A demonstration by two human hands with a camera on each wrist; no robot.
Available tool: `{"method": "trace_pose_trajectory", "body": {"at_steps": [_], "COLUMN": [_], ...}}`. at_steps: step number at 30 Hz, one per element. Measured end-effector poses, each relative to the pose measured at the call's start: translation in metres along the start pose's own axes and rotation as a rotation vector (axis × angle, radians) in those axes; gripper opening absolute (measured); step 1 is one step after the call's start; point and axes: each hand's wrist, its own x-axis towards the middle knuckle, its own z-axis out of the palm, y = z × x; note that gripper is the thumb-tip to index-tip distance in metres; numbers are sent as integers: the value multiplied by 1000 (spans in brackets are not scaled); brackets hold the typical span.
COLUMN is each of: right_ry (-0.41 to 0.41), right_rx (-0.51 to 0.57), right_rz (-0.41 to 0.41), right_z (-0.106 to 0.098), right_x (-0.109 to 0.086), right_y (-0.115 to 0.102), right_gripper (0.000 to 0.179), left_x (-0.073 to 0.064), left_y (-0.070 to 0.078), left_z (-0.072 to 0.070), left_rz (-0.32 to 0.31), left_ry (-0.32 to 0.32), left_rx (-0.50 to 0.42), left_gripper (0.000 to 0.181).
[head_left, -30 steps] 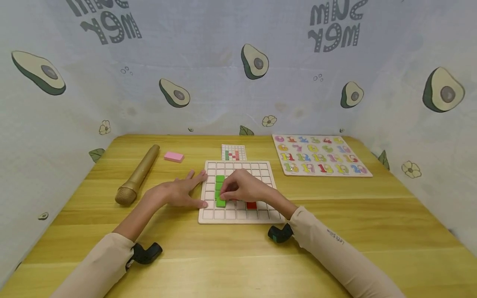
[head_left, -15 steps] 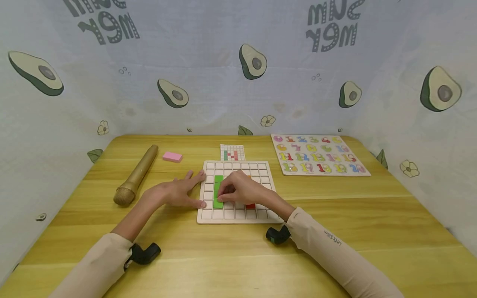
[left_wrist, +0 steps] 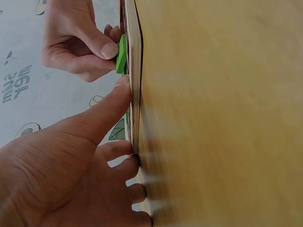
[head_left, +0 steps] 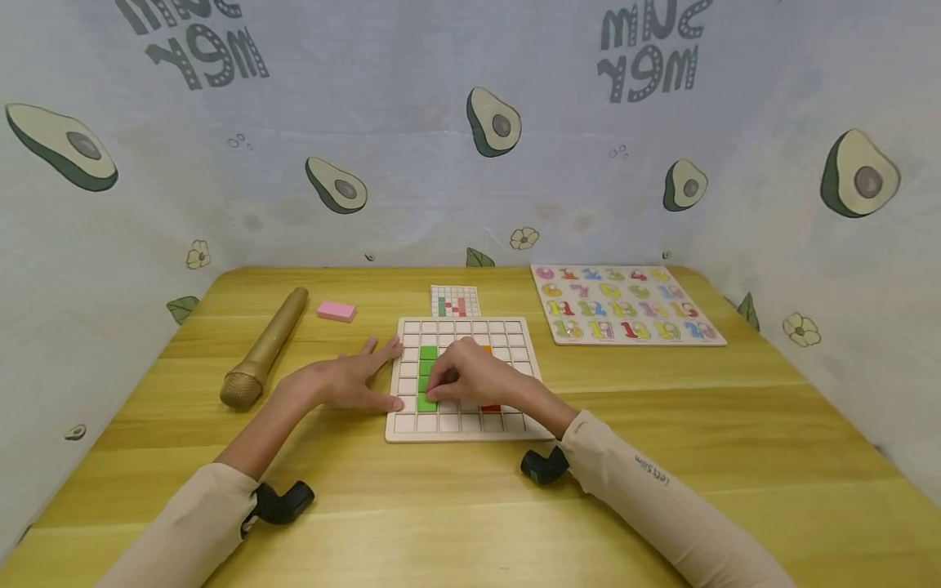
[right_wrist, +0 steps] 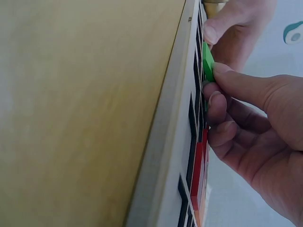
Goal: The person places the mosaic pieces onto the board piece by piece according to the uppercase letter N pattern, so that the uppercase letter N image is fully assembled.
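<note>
A white grid board lies on the wooden table, with a column of green square tiles on its left part. My right hand pinches a green tile between thumb and finger at the column's near end. In the left wrist view that tile leans at a slant against the board face. My left hand has its fingers spread, thumb and fingertips resting on the board's left edge. A red tile and an orange one show partly past my right hand, which hides the board's middle.
Behind the board lies a small pattern card. A pink block and a gold microphone are on the left. At the back right is a number puzzle board. Printed cloth surrounds the table.
The whole head view has drifted slightly left. My right hand stays at the near end of the green column, still pinching the tile. My left hand has kept its place.
</note>
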Motion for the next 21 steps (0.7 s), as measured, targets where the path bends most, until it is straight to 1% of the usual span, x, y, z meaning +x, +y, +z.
{"method": "trace_pose_trajectory", "body": {"at_steps": [3,4,7,10,12,13,15,17,19,20,21], "right_ry": [7,9,7,10,37,61,129,220,297,327,351], "right_rx": [-10,-16,-36,-57,-71,-80,-94,-103,-118,-128,-142], "right_rz": [6,6,-1,-11,-17,-17,-10,15,53,81,112], "right_z": [1,2,3,1,-2,-5,-12,-21,-31,-35,-40], "right_x": [-1,-1,-2,-3,-4,-4,-6,-8,-11,-13,-16], "right_y": [-1,-1,-3,-3,-3,-2,-1,0,2,4,6], "right_gripper": [6,6,6,5,3,5,12,21,33,39,45], "left_x": [-1,-1,3,13,19,23,21,14,3,-5,-9], "left_y": [2,2,-2,-11,-17,-21,-18,-11,3,14,21], "left_z": [0,0,3,6,8,9,7,4,-2,-7,-10], "left_rz": [-15,-4,-1,11,21,42,61,81,86,83,84], "left_ry": [-4,-7,-5,5,13,15,8,5,1,2,14], "left_rx": [2,4,4,0,-17,-15,-18,-11,10,15,20], "left_gripper": [114,115,115,117,118,119,119,119,116,114,111]}}
